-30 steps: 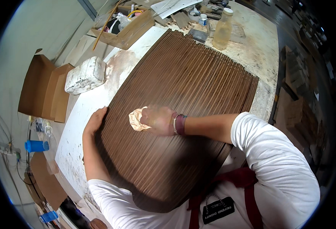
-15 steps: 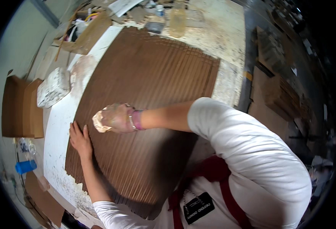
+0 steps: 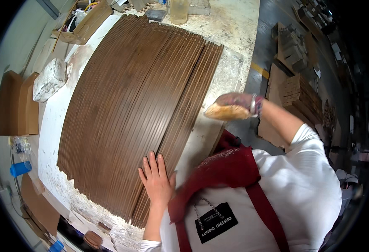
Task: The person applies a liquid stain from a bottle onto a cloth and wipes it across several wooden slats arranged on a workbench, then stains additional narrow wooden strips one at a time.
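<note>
Thin brown wooden strips point(image 3: 117, 101) lie side by side in a wide sheet on the table. My left hand point(image 3: 156, 180) rests flat on them near the edge closest to me, fingers spread, beside a dark gap between strips. Past the sheet's right edge, my gloved right hand point(image 3: 234, 100) hangs in the air, closed on a cream cloth point(image 3: 227, 112) with tan stains. The glove is stained and slightly blurred by motion. No strip touches the cloth.
A white wrapped block point(image 3: 50, 80) and an open cardboard box point(image 3: 16, 105) stand at the left. A bottle of yellowish liquid point(image 3: 179, 11) and a grey block point(image 3: 156, 15) are at the far end. Stacked brown pieces point(image 3: 302, 94) sit on the floor at right.
My right hand has swung from the middle of the strips to beyond their right edge, still with the cloth. My left hand has shifted from the left edge to the right side. Gaps now show between strips.
</note>
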A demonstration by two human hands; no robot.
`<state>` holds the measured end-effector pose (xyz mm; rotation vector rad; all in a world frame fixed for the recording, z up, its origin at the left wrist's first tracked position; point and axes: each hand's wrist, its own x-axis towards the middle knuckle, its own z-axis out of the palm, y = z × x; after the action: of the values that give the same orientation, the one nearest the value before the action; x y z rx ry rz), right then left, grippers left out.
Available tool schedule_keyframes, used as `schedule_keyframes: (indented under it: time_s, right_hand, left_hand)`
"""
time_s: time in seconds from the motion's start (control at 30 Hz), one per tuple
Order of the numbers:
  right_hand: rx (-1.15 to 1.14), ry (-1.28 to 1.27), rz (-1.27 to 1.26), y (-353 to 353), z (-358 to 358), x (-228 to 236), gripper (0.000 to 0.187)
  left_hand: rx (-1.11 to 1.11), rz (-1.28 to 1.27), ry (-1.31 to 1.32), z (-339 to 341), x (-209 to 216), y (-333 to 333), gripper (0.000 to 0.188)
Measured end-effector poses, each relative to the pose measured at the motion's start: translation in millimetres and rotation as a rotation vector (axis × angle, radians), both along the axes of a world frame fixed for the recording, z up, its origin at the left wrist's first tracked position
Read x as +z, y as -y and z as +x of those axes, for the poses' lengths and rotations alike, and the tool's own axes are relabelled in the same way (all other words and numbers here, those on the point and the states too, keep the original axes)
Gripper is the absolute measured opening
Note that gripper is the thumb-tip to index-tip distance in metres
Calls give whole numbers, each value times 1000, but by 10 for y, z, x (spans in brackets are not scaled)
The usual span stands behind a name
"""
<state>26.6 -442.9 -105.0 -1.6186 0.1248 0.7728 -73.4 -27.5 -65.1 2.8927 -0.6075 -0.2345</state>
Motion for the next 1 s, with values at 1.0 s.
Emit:
schedule_keyframes:
  time_s: [1.0]
  right_hand:
    - [-327, -357, 729, -436, -494, -88, 26]
  left_hand:
    - [-25, 59, 343, -407, -392, 183, 64]
